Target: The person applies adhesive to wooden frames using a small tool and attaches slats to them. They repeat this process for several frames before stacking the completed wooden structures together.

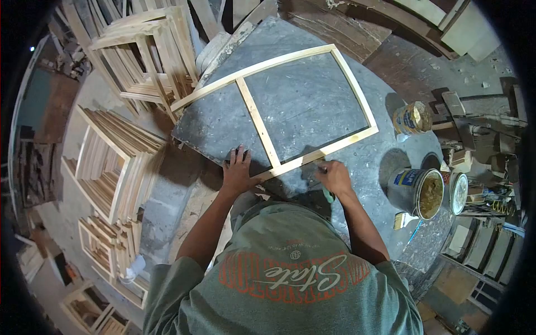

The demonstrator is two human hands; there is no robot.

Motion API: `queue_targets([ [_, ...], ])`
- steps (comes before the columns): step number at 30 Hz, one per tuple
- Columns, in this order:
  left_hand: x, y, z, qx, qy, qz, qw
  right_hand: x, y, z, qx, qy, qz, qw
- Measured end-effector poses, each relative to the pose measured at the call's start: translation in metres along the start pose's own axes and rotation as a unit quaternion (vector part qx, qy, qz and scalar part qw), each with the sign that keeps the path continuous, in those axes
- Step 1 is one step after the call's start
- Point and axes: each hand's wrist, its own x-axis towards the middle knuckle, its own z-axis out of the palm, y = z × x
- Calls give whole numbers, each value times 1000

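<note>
- Handling a wooden frame is the step in hand; it lies on the table, before the person, its crossbar running between two long rails.
- The left hand has its fingers open and spread, its thumb by the near rail.
- The right hand is just beside this rail with curled fingers (something green shows below them, but I cannot tell if they grip it).
- Lifting the frame would call for both hands to close on the wood, I judge.
- The bucket contains a brownish paste; the tin has brown matter at its top.
- The pail shows a pale top, lid or content, I cannot tell.
</note>
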Motion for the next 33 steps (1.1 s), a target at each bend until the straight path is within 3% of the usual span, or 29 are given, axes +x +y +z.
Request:
queue_targets([
  [1,-2,3,-5,1,-4,-2,1000,-7,-6,0,-6,-27,-20,999],
  [4,-2,3,-2,-6,0,-4,1000,-21,-16,9,23,42,-115,992],
  [10,1,1,0,4,-18,-9,1000,-21,8,44,-52,91,-143,984],
  [16,3,0,0,-1,-22,-10,1000,-29,-21,9,-79,44,-116,989],
  [19,1,1,0,-16,-3,-3,1000,-15,-23,13,-144,37,-188,971],
  [26,-1,2,-1,-26,8,-4,1000,11,-15,-4,-326,-36,-99,940],
  [29,-2,5,-6,-22,-5,-12,1000,8,-15,-4,-270,15,-155,950],
  [33,0,4,-4,-21,0,-9,1000,8,-27,15,-264,-18,-186,946],
])
